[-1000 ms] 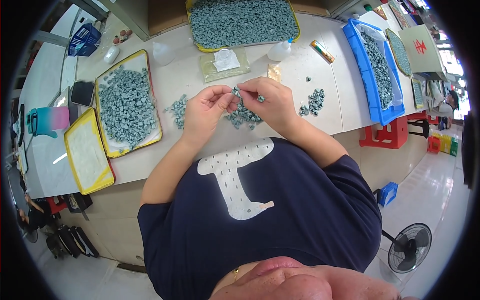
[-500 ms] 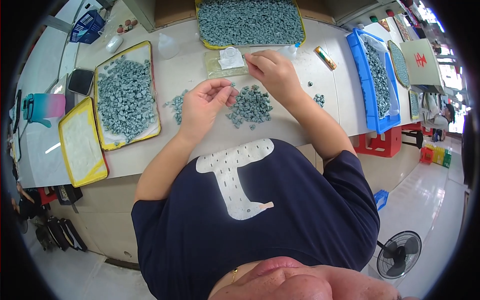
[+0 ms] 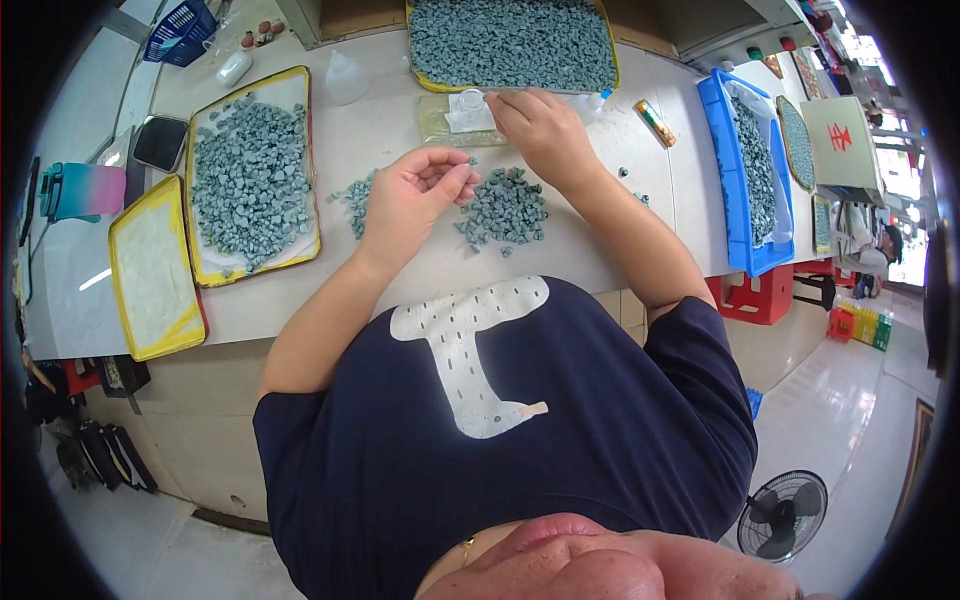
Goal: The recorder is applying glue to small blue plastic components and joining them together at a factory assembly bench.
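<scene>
My left hand (image 3: pixel 412 195) is closed in a pinch, with a small grey-green stone-like piece (image 3: pixel 474 160) held between thumb and fingertip. Higher up, my right hand (image 3: pixel 548 138) is also pinched; whatever its fingertips hold is too small to make out. Those fingertips are beside a small clear dish (image 3: pixel 470 97) on white paper (image 3: pixel 468 122), which lies on a yellowish-green flat pad (image 3: pixel 432 122). Just below the hands is a loose pile of similar pieces (image 3: pixel 508 212). A smaller pile (image 3: pixel 356 200) is partly hidden behind my left hand.
A yellow-rimmed tray of pieces (image 3: pixel 312 180) lies at left, overlapping a bare yellow tray (image 3: pixel 150 275). Another full tray (image 3: pixel 413 60) stands at the back. On the right are a blue crate (image 3: pixel 735 190) and a small green-orange tube (image 3: pixel 654 122). A squeeze bottle (image 3: pixel 345 80) stands behind.
My right fingertips have shifted slightly up and left toward the clear dish. My left hand keeps its pinch on the piece, raised slightly. The whole view has shifted a little.
</scene>
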Available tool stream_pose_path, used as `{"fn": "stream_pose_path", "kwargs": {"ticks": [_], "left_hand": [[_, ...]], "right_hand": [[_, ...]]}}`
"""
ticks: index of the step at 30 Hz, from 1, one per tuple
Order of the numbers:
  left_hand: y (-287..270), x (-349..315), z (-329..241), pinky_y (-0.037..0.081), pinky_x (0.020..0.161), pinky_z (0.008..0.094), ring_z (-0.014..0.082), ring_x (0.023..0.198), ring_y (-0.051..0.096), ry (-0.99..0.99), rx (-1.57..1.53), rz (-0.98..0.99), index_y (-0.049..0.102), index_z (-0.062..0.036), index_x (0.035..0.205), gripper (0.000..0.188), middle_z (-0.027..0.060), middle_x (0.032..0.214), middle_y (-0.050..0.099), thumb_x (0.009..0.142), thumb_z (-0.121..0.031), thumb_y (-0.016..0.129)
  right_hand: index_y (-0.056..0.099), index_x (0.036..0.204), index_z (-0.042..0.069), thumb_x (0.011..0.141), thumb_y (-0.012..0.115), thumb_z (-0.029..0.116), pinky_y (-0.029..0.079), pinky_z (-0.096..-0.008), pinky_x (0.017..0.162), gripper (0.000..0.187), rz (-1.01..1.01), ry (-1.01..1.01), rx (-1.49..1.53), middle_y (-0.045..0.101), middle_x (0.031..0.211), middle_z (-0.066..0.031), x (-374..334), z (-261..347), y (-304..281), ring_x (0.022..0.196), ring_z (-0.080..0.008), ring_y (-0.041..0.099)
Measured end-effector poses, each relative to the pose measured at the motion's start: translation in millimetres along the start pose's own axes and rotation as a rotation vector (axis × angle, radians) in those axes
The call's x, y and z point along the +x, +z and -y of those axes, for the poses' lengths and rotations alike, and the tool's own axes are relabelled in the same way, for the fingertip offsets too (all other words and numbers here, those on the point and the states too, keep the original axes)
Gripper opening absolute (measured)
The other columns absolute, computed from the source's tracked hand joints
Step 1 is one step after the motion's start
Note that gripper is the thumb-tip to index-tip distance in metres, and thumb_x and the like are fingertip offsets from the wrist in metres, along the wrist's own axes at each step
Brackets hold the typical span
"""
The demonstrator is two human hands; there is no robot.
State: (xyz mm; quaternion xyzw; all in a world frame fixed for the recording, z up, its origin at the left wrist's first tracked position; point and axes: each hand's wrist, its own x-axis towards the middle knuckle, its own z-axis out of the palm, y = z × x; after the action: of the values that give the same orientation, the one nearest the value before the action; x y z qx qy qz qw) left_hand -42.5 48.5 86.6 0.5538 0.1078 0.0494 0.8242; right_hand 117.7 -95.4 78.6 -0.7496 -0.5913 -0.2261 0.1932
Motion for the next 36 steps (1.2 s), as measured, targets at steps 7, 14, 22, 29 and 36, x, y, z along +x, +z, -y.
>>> {"fn": "stream_pose_path", "kwargs": {"ticks": [7, 14, 22, 29, 36], "left_hand": [[-3.3, -0.2, 0.3, 0.052, 0.073, 0.0247, 0.012, 0.078, 0.062, -0.009, 0.012, -0.014, 0.06, 0.0046, 0.105, 0.018, 0.0099, 0.09, 0.066, 0.09, -0.005, 0.06], [-7.3, 1.5, 1.3, 0.05, 0.071, 0.0222, 0.0088, 0.076, 0.06, 0.013, 0.089, -0.059, 0.063, 0.0025, 0.103, 0.017, 0.0049, 0.087, 0.066, 0.088, -0.006, 0.063], [-7.8, -0.4, 2.1, 0.047, 0.069, 0.0203, 0.0056, 0.074, 0.056, 0.048, 0.193, -0.096, 0.065, 0.0002, 0.101, 0.017, -0.0007, 0.084, 0.064, 0.086, -0.008, 0.066], [-9.3, -0.7, 4.2, 0.047, 0.07, 0.0208, 0.0059, 0.075, 0.056, 0.154, 0.25, -0.197, 0.064, 0.0016, 0.099, 0.016, 0.0016, 0.089, 0.064, 0.087, -0.009, 0.066], [-8.6, 1.3, 5.9, 0.046, 0.066, 0.022, 0.0074, 0.071, 0.055, 0.251, 0.372, -0.207, 0.064, 0.0005, 0.096, 0.014, 0.0025, 0.088, 0.063, 0.085, -0.007, 0.066]], "right_hand": [[0.065, 0.099, 0.001, 0.074, 0.063, 0.006, 0.052, -0.0327, 0.069, 0.026, 0.022, -0.045, 0.001, 0.064, 0.092, -0.007, 3.4, 1.8, 0.9, 0.08, -0.0217, 0.062], [0.065, 0.099, 0.001, 0.074, 0.063, 0.006, 0.052, -0.0329, 0.069, 0.026, 0.039, -0.023, 0.011, 0.064, 0.091, -0.0064, 2.8, 4.9, 4.5, 0.08, -0.0221, 0.062], [0.066, 0.097, 0.0, 0.077, 0.068, 0.006, 0.049, -0.0267, 0.065, 0.02, -0.039, 0.345, 0.345, 0.065, 0.083, -0.0054, 6.2, 15.8, 0.8, 0.07, -0.014, 0.059], [0.065, 0.095, -0.002, 0.088, 0.064, 0.011, 0.046, -0.0215, 0.062, 0.014, 0.055, 1.128, 1.412, 0.065, 0.082, -0.005, 12.1, 41.8, -24.3, 0.067, -0.0086, 0.055], [0.063, 0.096, -0.004, 0.09, 0.062, 0.01, 0.046, -0.021, 0.062, 0.015, 0.083, 1.25, 1.681, 0.066, 0.083, -0.0075, 6.7, 52.3, -28.5, 0.067, -0.0083, 0.054]]}}
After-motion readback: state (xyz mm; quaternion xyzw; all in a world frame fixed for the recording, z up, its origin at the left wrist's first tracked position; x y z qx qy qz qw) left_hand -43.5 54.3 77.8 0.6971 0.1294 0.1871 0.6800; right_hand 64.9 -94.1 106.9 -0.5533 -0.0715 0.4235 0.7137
